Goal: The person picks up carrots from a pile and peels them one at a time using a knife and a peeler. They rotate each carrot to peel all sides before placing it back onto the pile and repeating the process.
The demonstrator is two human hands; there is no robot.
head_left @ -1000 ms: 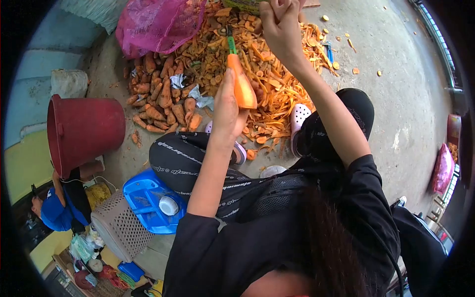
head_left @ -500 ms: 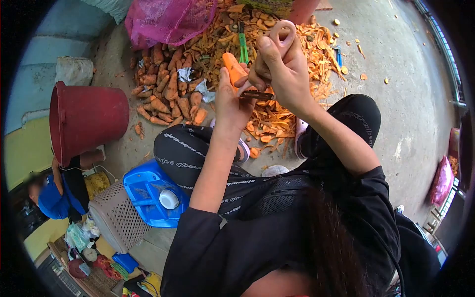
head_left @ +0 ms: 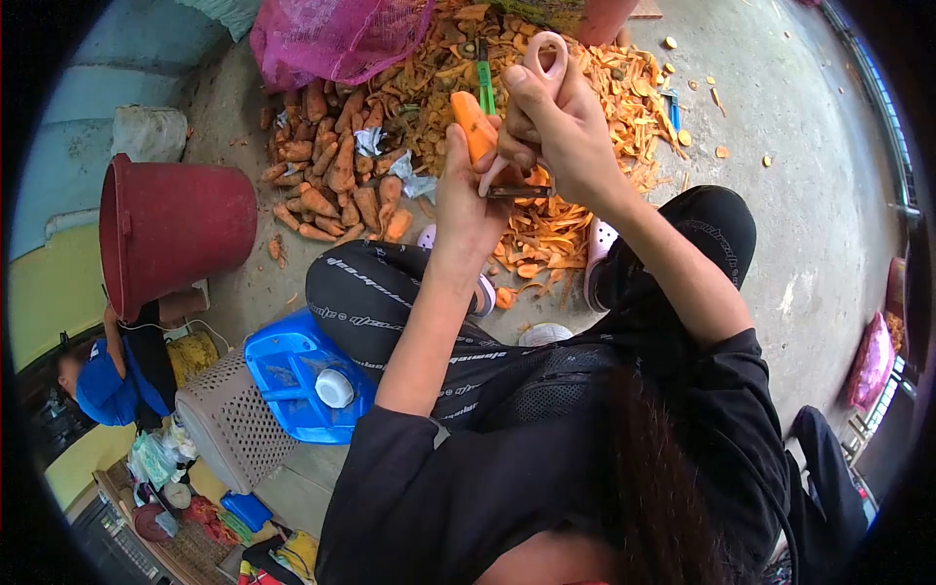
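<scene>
The concrete floor (head_left: 780, 224) is grey and scuffed, with a broad heap of orange peelings (head_left: 546, 234) spread over it in front of the person, loose round slices (head_left: 721, 152) scattered to the right of the heap. Against the heap's left side lie unpeeled carrots (head_left: 331, 175), rough and brown with soil, with crumpled white scraps (head_left: 414, 178) among them. A pink mesh bag (head_left: 336, 39) slumps over the far edge of the pile; a green-handled tool (head_left: 485, 83) and a blue-handled tool (head_left: 673, 112) lie on the peelings. To the left a dark red bucket (head_left: 180, 229) rests tipped on its side in this view, near a blue jug (head_left: 307, 375) with a white cap and a beige perforated basket (head_left: 234, 419). Beyond them is another person in a blue top (head_left: 107, 385), and a pale blue wall (head_left: 97, 117) runs along that side. The peeled carrot (head_left: 473, 125) is held above the heap in the left hand (head_left: 466, 200), whose fingers are wrapped around it; its visible surface is smooth, bright orange, with a darker mark partway along. The right hand (head_left: 565, 132) is closed around a pale pink peeler (head_left: 546, 60), its looped end sticking up past the fingers and its dark blade part near the left hand.
</scene>
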